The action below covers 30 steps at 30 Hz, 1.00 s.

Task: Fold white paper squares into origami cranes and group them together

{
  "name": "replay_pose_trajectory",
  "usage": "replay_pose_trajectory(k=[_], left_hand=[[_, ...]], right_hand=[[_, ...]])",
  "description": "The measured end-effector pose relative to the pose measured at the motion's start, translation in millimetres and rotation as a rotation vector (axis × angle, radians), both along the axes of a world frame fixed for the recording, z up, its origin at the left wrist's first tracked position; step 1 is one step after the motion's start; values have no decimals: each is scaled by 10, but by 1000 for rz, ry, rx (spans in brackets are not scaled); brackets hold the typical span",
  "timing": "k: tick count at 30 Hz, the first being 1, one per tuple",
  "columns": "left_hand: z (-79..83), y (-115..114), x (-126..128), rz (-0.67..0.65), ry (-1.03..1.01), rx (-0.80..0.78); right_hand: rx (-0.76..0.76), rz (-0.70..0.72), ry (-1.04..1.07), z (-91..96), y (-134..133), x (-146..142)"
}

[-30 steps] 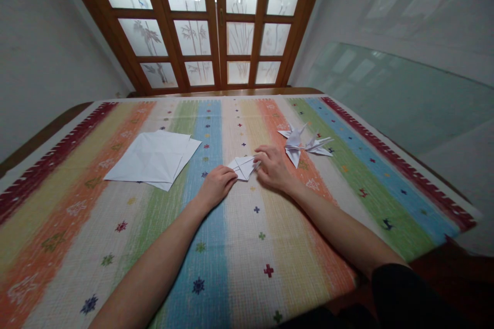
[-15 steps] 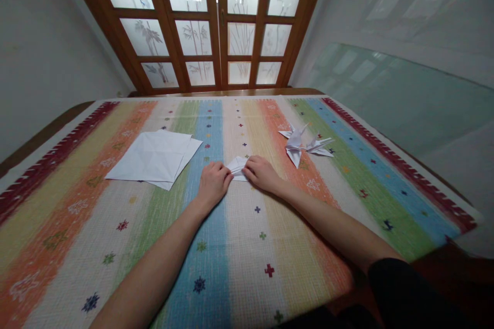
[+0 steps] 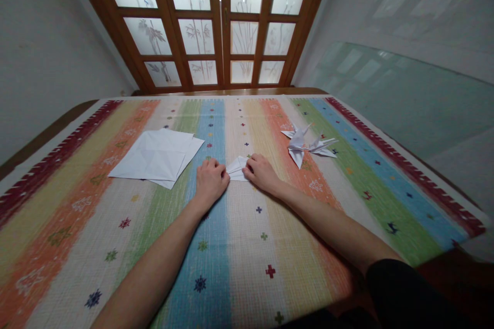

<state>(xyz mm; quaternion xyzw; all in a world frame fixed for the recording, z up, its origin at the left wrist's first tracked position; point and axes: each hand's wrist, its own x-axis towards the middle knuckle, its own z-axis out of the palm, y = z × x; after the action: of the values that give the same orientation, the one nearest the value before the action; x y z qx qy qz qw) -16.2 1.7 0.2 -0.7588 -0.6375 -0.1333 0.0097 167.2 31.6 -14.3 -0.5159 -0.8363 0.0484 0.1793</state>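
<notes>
A small, partly folded white paper (image 3: 237, 168) lies on the striped tablecloth (image 3: 247, 247) in the middle of the table. My left hand (image 3: 210, 181) rests curled at its left edge, fingers pressed on the paper. From the right, my right hand (image 3: 261, 172) covers the paper's other side with its fingers closed on it. Most of the folded piece is hidden between the two hands.
A stack of flat white sheets (image 3: 158, 157) lies to the left of my hands. Two finished white paper cranes (image 3: 306, 145) stand to the right. A wooden door with frosted glass panes (image 3: 216, 20) is behind the table, and a glass pane (image 3: 405, 97) leans at the right.
My right hand has moved left over the folded paper, and both hands have drawn closer together on it. The paper now shows less between them.
</notes>
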Motion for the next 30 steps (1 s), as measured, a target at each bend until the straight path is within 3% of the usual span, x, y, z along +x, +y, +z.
replay_pose_trajectory(k=[5, 7, 9, 11, 15, 22, 26, 30], left_hand=[[69, -33, -43, 29, 61, 58], [77, -86, -14, -36, 63, 99], [40, -163, 62, -181, 53, 122], [-39, -245, 162, -292, 68, 76], [-184, -344, 297, -324, 118, -119], [-144, -360, 291, -298, 129, -202], [-130, -373, 308, -286, 114, -197], [-146, -364, 304, -290, 103, -158]], right_hand=[[-12, -12, -25, -17, 16, 2], [-10, -14, -27, -22, 20, 3], [-16, -19, -23, -18, 16, 2], [-27, -46, -10, -4, 4, -1], [-45, -121, 45, 36, -33, 10], [-42, -212, 76, 56, -73, 190], [-59, -181, 100, 71, -33, 286], [-47, 2, 177, 102, 119, 205]])
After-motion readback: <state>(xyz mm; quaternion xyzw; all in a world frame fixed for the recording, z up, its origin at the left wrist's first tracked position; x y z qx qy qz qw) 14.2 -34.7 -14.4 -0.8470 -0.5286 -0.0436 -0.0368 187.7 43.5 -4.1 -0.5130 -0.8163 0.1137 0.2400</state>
